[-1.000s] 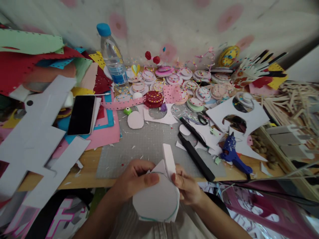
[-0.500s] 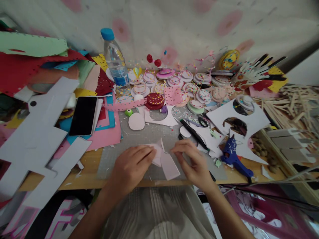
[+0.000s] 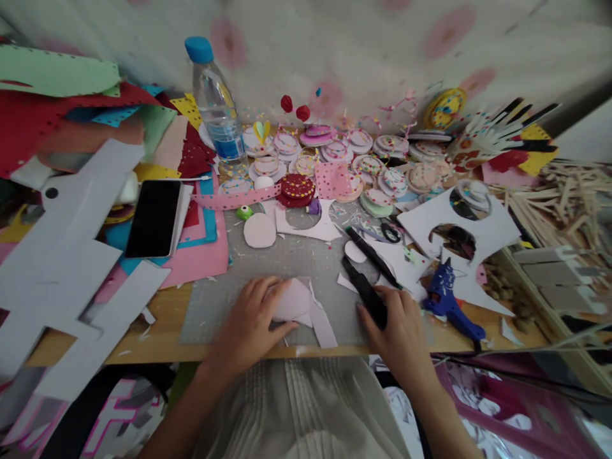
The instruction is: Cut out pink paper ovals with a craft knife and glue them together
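My left hand (image 3: 261, 312) holds a pale, roundish piece of board (image 3: 294, 301) down on the grey cutting mat (image 3: 217, 306), thumb at its near edge and fingers over its left side. A strip-shaped offcut (image 3: 322, 325) touches its right side. To the right, my right hand (image 3: 396, 322) is closed around a black utility knife (image 3: 362, 284) lying low over the mat; its blade cannot be made out. Just beyond lies a long black pen-like tool (image 3: 375, 258). A pale cut disc (image 3: 259, 230) rests farther back, beside a board with a round hole (image 3: 329, 224).
Decorated round pieces (image 3: 296, 190) crowd the back, near a water bottle (image 3: 217, 105). A phone (image 3: 153, 218) and coloured sheets lie left. On the right are a blue glue gun (image 3: 452, 303), a cut-out white board (image 3: 497, 223) and wooden sticks (image 3: 549, 197).
My right hand has moved from beside the offcut to the right and closed on the utility knife. My left hand has shifted slightly, uncovering more of the roundish board.
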{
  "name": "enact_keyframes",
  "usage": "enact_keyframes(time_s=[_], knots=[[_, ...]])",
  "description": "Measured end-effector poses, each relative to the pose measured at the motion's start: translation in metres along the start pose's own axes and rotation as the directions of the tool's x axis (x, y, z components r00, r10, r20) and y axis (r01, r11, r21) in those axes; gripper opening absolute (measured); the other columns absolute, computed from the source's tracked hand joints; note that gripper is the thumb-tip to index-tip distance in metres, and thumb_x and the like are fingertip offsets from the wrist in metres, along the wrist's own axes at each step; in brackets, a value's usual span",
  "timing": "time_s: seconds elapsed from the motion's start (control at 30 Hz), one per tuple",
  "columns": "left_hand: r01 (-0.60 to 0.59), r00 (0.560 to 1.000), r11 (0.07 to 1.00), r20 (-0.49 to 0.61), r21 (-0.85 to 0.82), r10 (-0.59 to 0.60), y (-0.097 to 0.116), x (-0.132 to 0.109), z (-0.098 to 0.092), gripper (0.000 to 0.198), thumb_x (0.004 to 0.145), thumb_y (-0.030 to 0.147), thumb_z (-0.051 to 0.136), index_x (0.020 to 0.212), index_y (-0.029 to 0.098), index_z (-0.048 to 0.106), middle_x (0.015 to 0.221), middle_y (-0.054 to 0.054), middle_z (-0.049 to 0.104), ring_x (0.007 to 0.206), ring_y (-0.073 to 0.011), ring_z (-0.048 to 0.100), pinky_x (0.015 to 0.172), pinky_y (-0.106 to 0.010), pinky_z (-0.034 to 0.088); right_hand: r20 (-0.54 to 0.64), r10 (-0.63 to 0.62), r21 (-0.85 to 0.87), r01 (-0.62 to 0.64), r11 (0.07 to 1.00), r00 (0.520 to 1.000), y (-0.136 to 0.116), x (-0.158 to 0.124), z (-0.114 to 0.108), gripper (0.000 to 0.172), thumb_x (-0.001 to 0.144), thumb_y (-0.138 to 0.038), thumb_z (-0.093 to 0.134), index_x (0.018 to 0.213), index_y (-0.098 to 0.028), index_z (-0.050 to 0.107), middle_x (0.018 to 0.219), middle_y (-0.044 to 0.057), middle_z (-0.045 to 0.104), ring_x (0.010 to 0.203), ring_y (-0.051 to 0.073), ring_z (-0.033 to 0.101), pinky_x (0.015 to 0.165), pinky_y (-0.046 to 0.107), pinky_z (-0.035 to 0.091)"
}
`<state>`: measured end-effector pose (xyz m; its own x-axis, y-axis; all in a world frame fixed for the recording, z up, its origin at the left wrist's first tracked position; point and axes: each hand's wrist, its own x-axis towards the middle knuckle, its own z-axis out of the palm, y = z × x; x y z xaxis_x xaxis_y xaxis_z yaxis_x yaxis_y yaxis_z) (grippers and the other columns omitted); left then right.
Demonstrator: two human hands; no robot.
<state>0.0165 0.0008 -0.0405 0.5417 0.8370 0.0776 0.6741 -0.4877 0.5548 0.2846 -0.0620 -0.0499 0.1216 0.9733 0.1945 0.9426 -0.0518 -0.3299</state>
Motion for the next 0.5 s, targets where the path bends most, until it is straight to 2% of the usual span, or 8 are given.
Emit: enact_keyframes(time_s=[0.13,0.23,0.33,0.4,0.47,0.5], knots=[[0.167,0.980,0.964,-0.076,-0.206,-0.186,0.010,-0.003,0.003,0.064,0.072,0.022,0.079,0.127,0.023,0.047,0.121,-0.010,0.051,0.115,-0.0272,0.052,0.098,-0.046,0.045,0.009,0.019,0.083,-0.020,0.996,1.000,0.002,0.000,0.003,0.029,0.096,-0.039,0.041,0.109,-0.014,0.051,0.095,0.015,0.057,0.088,0.031,0.055,0.077,0.048,0.049],[0.280,0.926,0.842,-0.102,-0.461,-0.363,0.013,-0.004,0.008,0.063,0.069,0.023,0.080,0.123,0.024,0.048,0.122,-0.010,0.054,0.115,-0.0277,0.054,0.096,-0.047,0.047,0.034,0.018,0.192,-0.024,0.981,0.999,-0.003,0.000,-0.008,0.026,0.097,-0.036,0.042,0.114,-0.017,0.048,0.098,0.013,0.056,0.090,0.029,0.057,0.077,0.044,0.049],[0.312,0.871,0.571,-0.012,-0.759,-0.492,0.012,0.000,0.012,0.051,0.073,0.026,0.074,0.117,0.020,0.048,0.115,-0.011,0.061,0.105,-0.0245,0.062,0.089,-0.042,0.052,0.091,-0.029,0.293,0.002,0.956,0.995,-0.014,-0.002,-0.023,0.024,0.098,-0.031,0.042,0.119,-0.019,0.046,0.099,0.011,0.056,0.090,0.027,0.058,0.075,0.039,0.049],[0.374,0.848,0.425,0.118,-0.824,-0.517,0.012,0.004,0.012,0.040,0.074,0.028,0.070,0.107,0.017,0.052,0.104,-0.010,0.066,0.095,-0.0221,0.067,0.084,-0.039,0.055,0.125,-0.072,0.341,0.026,0.940,0.990,-0.023,-0.005,-0.029,0.024,0.098,-0.028,0.041,0.121,-0.020,0.046,0.100,0.011,0.057,0.091,0.026,0.059,0.076,0.037,0.050],[0.438,0.837,0.404,0.200,-0.803,-0.510,0.015,0.006,0.008,0.027,0.076,0.029,0.067,0.097,0.016,0.055,0.093,-0.008,0.068,0.088,-0.0208,0.068,0.078,-0.036,0.056,0.151,-0.090,0.388,0.025,0.921,0.984,-0.030,-0.008,-0.032,0.027,0.098,-0.027,0.042,0.124,-0.022,0.045,0.104,0.010,0.059,0.093,0.025,0.061,0.077,0.036,0.050],[0.432,0.843,0.439,0.181,-0.788,-0.506,0.017,0.006,0.005,0.022,0.078,0.028,0.065,0.094,0.016,0.056,0.089,-0.006,0.067,0.085,-0.0200,0.067,0.074,-0.034,0.056,0.159,-0.087,0.411,0.014,0.911,0.983,-0.032,-0.010,-0.032,0.028,0.098,-0.026,0.043,0.125,-0.022,0.044,0.105,0.010,0.060,0.094,0.025,0.061,0.077,0.035,0.050]])
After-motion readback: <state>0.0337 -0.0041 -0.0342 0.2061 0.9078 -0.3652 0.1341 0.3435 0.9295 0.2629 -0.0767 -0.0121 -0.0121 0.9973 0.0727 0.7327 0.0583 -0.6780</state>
